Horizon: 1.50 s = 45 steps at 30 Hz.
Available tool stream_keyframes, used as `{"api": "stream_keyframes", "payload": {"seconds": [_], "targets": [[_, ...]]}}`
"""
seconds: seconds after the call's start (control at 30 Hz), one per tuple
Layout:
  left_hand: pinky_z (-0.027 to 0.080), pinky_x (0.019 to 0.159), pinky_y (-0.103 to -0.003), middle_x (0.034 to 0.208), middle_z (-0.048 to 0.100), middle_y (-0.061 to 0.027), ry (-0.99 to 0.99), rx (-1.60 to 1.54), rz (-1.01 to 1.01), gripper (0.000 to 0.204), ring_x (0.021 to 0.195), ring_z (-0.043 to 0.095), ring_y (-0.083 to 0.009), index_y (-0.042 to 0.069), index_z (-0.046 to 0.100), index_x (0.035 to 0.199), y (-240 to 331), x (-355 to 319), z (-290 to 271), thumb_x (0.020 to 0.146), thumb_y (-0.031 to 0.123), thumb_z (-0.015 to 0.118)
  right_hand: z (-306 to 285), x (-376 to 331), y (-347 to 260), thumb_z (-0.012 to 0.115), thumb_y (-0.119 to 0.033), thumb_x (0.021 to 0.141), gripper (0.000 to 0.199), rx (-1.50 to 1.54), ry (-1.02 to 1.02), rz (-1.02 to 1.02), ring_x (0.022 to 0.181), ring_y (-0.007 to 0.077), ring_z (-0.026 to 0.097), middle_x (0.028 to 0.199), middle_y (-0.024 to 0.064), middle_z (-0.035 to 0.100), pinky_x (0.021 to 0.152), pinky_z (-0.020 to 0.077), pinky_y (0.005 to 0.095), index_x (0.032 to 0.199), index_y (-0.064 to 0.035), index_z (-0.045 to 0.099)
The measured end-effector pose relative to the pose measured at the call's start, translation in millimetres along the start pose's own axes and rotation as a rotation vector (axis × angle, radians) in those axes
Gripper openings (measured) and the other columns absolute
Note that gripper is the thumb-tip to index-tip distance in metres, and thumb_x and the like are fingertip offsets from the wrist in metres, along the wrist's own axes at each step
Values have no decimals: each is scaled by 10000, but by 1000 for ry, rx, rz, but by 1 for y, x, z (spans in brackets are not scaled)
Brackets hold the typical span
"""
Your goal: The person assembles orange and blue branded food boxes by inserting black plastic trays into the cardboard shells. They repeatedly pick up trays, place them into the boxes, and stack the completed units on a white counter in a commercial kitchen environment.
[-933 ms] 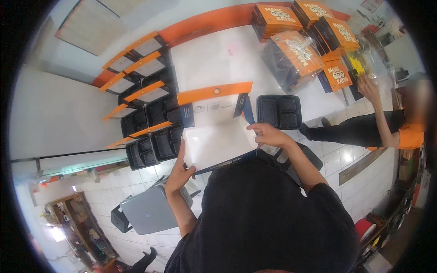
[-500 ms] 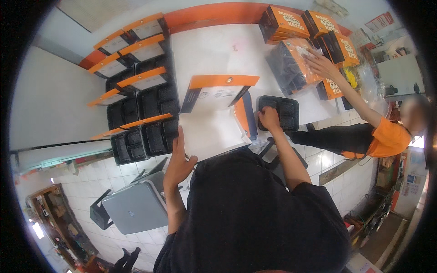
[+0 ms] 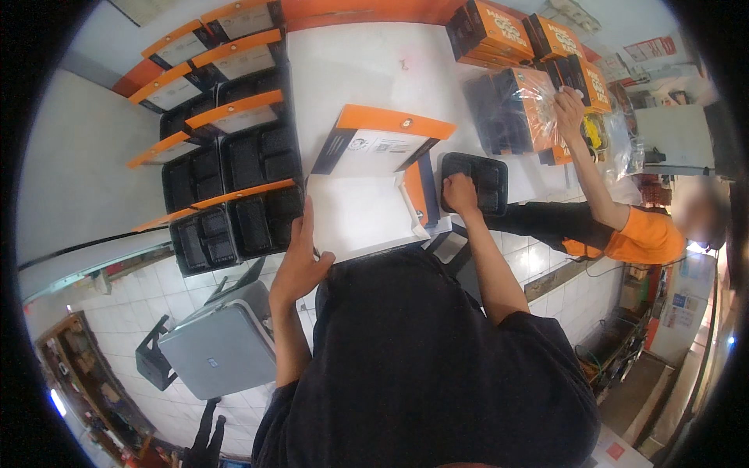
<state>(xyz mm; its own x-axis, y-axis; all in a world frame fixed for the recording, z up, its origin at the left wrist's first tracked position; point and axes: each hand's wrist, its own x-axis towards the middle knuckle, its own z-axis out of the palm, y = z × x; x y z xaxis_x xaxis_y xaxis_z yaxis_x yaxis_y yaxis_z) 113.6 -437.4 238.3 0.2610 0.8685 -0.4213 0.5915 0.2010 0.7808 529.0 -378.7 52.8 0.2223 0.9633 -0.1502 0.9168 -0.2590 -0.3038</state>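
An open cardboard meal box (image 3: 363, 214) stands before me, white inside, its orange and dark lid (image 3: 386, 148) raised at the far side. My left hand (image 3: 303, 261) lies along the box's left side, fingers stretched and thumb apart. To the right of the box is a black plastic compartment tray (image 3: 489, 183). My right hand (image 3: 460, 193) has its fingers curled over the left part of this tray; the fingertips are hidden. An orange and dark blue piece of cardboard (image 3: 422, 191) shows between box and tray.
Two rows of open boxes with black trays (image 3: 261, 160) line the table's left side. At the right sit a plastic-wrapped bundle of boxes (image 3: 511, 109) and stacks of orange boxes (image 3: 491, 35). A co-worker's hand (image 3: 569, 109) touches the wrap. A grey chair (image 3: 218, 343) stands at lower left.
The co-worker's hand has moved right across the bundle, pulling at the clear plastic. My view has shifted slightly. Both my hands keep their places at the box and the tray.
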Motion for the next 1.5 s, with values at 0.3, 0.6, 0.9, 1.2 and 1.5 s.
{"api": "stream_keyframes", "payload": {"seconds": [0.3, 0.6, 0.9, 1.2, 1.5], "targets": [[430, 1130, -481, 1611, 236, -341, -70, -99, -74, 1055, 1441, 391, -458, 116, 18, 1654, -1, 0, -8, 772, 19, 589, -6, 0, -8, 574, -182, 938, 277, -75, -31, 3, 927, 499, 677, 956, 298, 701, 902, 532, 545, 899, 12, 767], [268, 1233, -494, 1652, 159, -317, -43, -74, -51, 1035, 1542, 194, -433, 96, 16, 1648, -14, -2, 1, 791, 25, 593, -11, -6, -8, 564, -131, 906, 239, -134, 49, 15, 917, 511, 673, 925, 324, 690, 875, 533, 566, 913, 50, 720], [509, 1007, -397, 1544, 311, -343, 7, 12, 40, 981, 1286, 538, -452, 76, 48, 1646, -22, 12, 10, 828, 104, 589, -77, -28, -40, 582, -198, 954, 242, -129, 188, 47, 834, 488, 679, 845, 279, 695, 787, 533, 575, 898, 13, 686], [525, 886, -369, 1468, 363, -320, 24, -57, 210, 999, 1110, 608, -381, 33, 43, 1636, -13, 70, 36, 804, 63, 594, -204, -59, -33, 566, -230, 1034, 285, -34, 461, 57, 739, 455, 648, 807, 260, 670, 668, 490, 478, 939, 13, 682], [492, 992, -414, 1531, 247, -372, -72, -76, 193, 1011, 1239, 538, -432, 3, -8, 1623, 7, 104, 65, 798, 56, 573, -288, -118, -118, 676, -215, 1005, 247, 525, 395, 88, 686, 47, 526, 730, 17, 650, 627, 450, 255, 952, 25, 704]]}}
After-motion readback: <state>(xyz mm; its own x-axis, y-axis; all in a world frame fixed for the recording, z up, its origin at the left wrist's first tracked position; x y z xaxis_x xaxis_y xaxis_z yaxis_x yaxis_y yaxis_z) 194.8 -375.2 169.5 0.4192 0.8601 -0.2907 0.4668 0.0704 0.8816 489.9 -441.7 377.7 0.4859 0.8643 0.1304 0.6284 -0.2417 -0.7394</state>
